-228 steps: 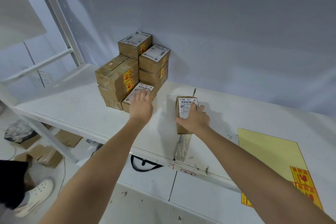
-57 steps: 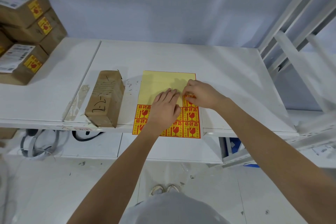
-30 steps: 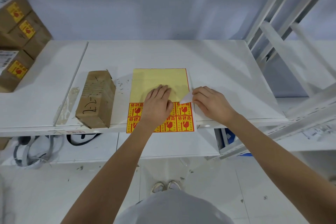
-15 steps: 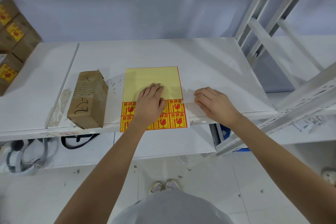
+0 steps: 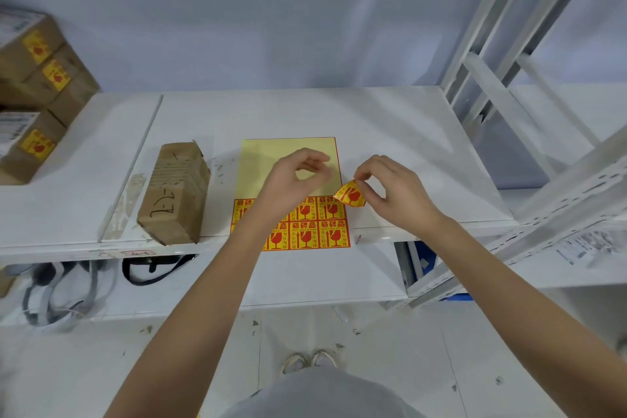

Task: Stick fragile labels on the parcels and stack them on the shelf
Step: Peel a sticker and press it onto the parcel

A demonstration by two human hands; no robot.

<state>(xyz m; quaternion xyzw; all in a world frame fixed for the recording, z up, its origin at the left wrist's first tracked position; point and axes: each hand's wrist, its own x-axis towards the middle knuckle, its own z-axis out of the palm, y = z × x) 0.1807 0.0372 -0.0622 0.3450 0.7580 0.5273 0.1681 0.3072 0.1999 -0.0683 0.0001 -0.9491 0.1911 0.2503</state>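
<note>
A yellow label sheet (image 5: 288, 159) lies on the white shelf (image 5: 390, 132), with several red-and-yellow fragile labels left along its near edge. My right hand (image 5: 390, 193) pinches one peeled fragile label (image 5: 350, 197), curled, just right of the sheet and above it. My left hand (image 5: 295, 180) hovers over the sheet with loosely curled fingers and holds nothing. A brown taped parcel (image 5: 174, 190) with handwriting on its near face lies left of the sheet. Labelled parcels (image 5: 37, 92) are stacked at the far left.
White shelf uprights and braces (image 5: 502, 54) rise at the right. Below the shelf edge are black cables (image 5: 149, 270) and grey cords (image 5: 57, 295). A lower shelf (image 5: 593, 248) at the right holds printed paper. Shoes (image 5: 310, 361) show on the floor beneath me.
My right hand has lifted the peeled label clear of the sheet. My left hand has risen off the sheet, its fingers now curled.
</note>
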